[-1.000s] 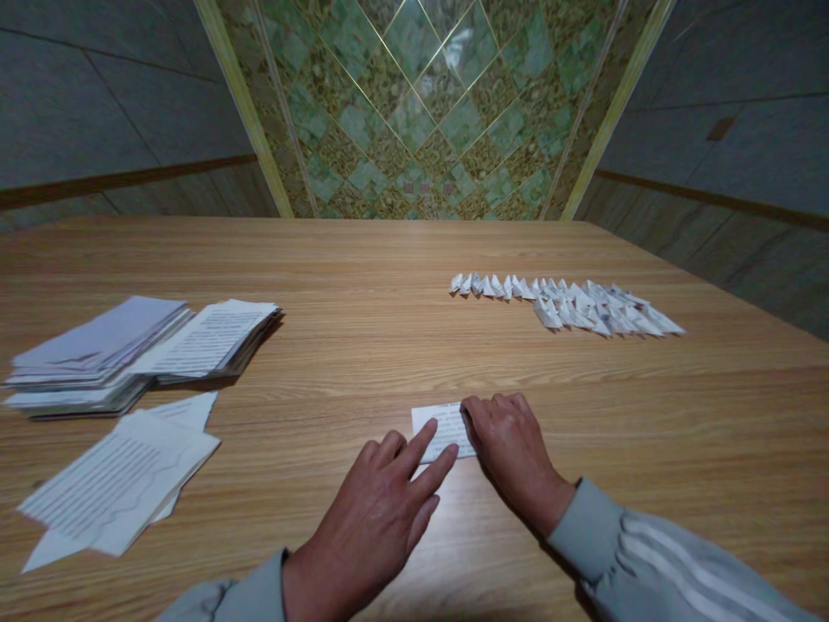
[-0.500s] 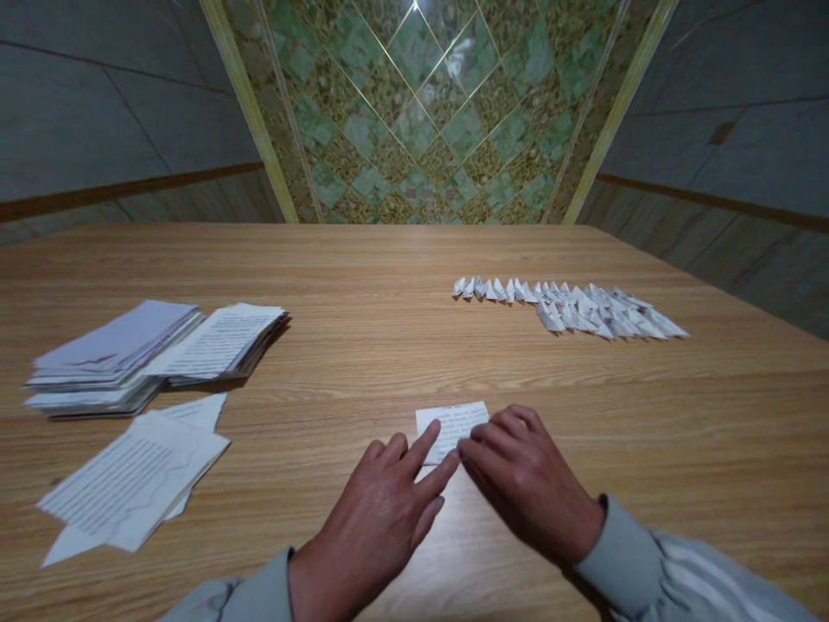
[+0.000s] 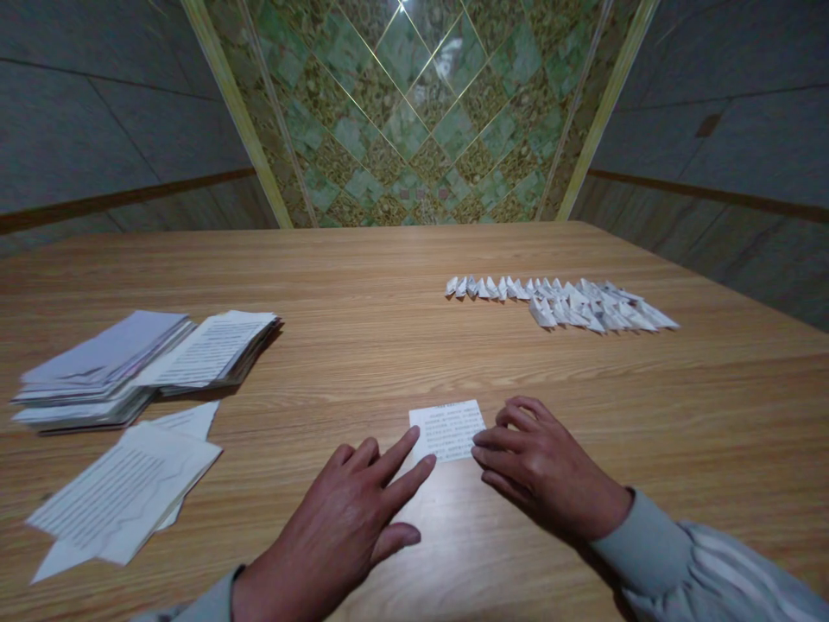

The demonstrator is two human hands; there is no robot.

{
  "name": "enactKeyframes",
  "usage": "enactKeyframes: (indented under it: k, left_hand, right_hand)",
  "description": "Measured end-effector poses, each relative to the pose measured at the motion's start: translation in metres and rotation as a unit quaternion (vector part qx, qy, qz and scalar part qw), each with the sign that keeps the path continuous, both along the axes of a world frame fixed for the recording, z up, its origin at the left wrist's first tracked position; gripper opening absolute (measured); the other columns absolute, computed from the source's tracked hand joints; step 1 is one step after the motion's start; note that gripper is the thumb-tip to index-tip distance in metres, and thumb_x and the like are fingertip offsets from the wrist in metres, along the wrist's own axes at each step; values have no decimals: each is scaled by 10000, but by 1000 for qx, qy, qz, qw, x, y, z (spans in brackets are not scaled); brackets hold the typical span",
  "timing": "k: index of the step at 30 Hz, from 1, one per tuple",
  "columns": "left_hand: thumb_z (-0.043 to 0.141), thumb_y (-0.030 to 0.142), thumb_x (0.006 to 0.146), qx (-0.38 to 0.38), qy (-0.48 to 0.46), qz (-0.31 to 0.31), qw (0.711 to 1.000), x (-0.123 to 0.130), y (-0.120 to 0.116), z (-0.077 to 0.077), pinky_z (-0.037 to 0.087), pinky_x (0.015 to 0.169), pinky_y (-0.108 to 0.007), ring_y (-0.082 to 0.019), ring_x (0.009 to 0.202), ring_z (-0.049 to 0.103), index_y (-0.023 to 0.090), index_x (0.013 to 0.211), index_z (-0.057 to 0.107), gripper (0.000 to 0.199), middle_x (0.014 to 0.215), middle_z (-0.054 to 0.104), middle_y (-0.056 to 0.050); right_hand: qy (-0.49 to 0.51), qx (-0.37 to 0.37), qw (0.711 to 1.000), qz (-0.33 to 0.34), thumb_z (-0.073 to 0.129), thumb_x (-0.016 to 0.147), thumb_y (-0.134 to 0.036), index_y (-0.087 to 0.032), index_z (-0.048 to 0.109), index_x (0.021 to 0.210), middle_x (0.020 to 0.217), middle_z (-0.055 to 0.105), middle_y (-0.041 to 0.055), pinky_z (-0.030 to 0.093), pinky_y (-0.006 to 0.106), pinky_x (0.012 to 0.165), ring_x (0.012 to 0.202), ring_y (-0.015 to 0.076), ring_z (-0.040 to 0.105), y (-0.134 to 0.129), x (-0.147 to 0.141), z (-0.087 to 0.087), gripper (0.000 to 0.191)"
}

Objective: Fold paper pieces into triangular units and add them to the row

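A small rectangle of printed paper point(image 3: 446, 429) lies flat on the wooden table in front of me. Its text shows on the upper face; whether it is folded I cannot tell. My left hand point(image 3: 363, 501) is open, fingers spread, with the index and middle fingertips at the paper's left and lower left edge. At the right edge, my right hand point(image 3: 544, 466) has its fingers bent and close together, the fingertips at the paper's lower right side. They seem to touch or pinch that edge, and the thumb is partly hidden.
On the left stand stacks of paper point(image 3: 104, 350) and an adjoining printed pile point(image 3: 213, 350). Loose torn sheets point(image 3: 123, 492) lie nearer to me. Several folded white paper pieces point(image 3: 583, 307) stand in rows at the back right. A tiled wall point(image 3: 420, 112) rises beyond the table point(image 3: 350, 294).
My left hand has drawn back to the left and my right hand has shifted right, uncovering more of the paper. The view has turned slightly.
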State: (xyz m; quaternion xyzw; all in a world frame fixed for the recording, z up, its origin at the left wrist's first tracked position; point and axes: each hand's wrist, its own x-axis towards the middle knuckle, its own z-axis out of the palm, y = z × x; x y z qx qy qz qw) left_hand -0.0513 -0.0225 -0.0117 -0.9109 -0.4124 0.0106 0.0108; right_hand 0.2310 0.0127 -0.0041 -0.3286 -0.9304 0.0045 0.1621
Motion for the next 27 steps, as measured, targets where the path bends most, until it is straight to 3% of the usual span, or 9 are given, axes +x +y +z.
enactKeyframes:
  k: [3, 8, 10, 14, 20, 22, 24, 25, 27]
  left_hand:
    - [734, 433, 869, -4, -6, -1, 1000, -8, -5, 4, 446, 759, -413, -281, 988, 564, 329, 1448, 465, 646, 1538, 492, -32]
    - [624, 232, 960, 41, -64, 0, 997, 8, -2, 4, 446, 787, -417, -260, 969, 569, 225, 1189, 631, 228, 1387, 619, -53]
    - [592, 199, 976, 53, -89, -15, 994, 22, 4, 3, 451, 787, -416, -258, 971, 575, 225, 1190, 619, 217, 1292, 662, -57]
    - [565, 187, 984, 60, -106, -13, 992, 46, 18, 4, 478, 741, -404, -244, 850, 586, 203, 989, 642, 79, 961, 697, -38]
    - [680, 152, 899, 68, -112, -21, 991, 50, 28, 0, 541, 667, -374, -244, 783, 631, 175, 932, 651, 49, 882, 700, -39]
    - [660, 113, 898, 74, -141, -14, 987, 46, 28, -3, 557, 643, -356, -241, 775, 654, 166, 911, 656, 54, 875, 710, -44]
    - [600, 82, 919, 86, -187, -14, 979, 42, 28, -7, 572, 630, -338, -231, 763, 673, 159, 936, 662, 100, 888, 722, -54]
    - [561, 75, 933, 95, -211, -18, 973, 40, 27, -9, 579, 629, -331, -225, 756, 679, 156, 960, 663, 133, 899, 727, -60]
    - [489, 76, 960, 116, -246, -36, 962, 39, 26, -11, 590, 636, -325, -218, 755, 690, 152, 983, 663, 192, 920, 735, -74]
  right_hand:
    - [19, -6, 1000, 8, 678, 927, -292, -242, 686, 871, 906, 745, 0, 339, 406, 924, 887, 211, 536, 4, 2, -3, 76]
    - [19, -20, 1000, -8, 688, 919, -270, -224, 672, 875, 983, 731, 16, 354, 381, 929, 937, 215, 543, 4, -3, -3, 65]
    - [9, -20, 1000, -15, 695, 912, -257, -213, 664, 902, 990, 722, 26, 358, 376, 934, 945, 217, 547, 4, -7, -3, 54]
    - [-4, 26, 999, -31, 683, 913, -215, -192, 657, 868, 837, 697, 33, 368, 364, 866, 843, 214, 535, 4, -17, -6, 56]
    - [38, 69, 997, -22, 610, 952, -183, -174, 683, 930, 726, 666, 36, 359, 363, 810, 756, 207, 504, 1, -23, -9, 77]
    - [56, 30, 998, -15, 646, 942, -288, -178, 679, 998, 795, 689, 44, 359, 379, 837, 809, 218, 516, 0, -20, -4, 127]
    - [66, -29, 997, 6, 712, 891, -414, -187, 647, 1140, 963, 715, 58, 353, 404, 910, 922, 236, 528, 2, -15, 1, 343]
    - [67, -52, 996, 21, 732, 872, -429, -194, 630, 1184, 1066, 712, 65, 339, 415, 955, 984, 243, 526, 3, -12, 3, 404]
    - [73, -77, 994, 37, 701, 906, -334, -211, 633, 1182, 1164, 700, 55, 317, 421, 1003, 1046, 236, 518, 8, -6, 5, 310]
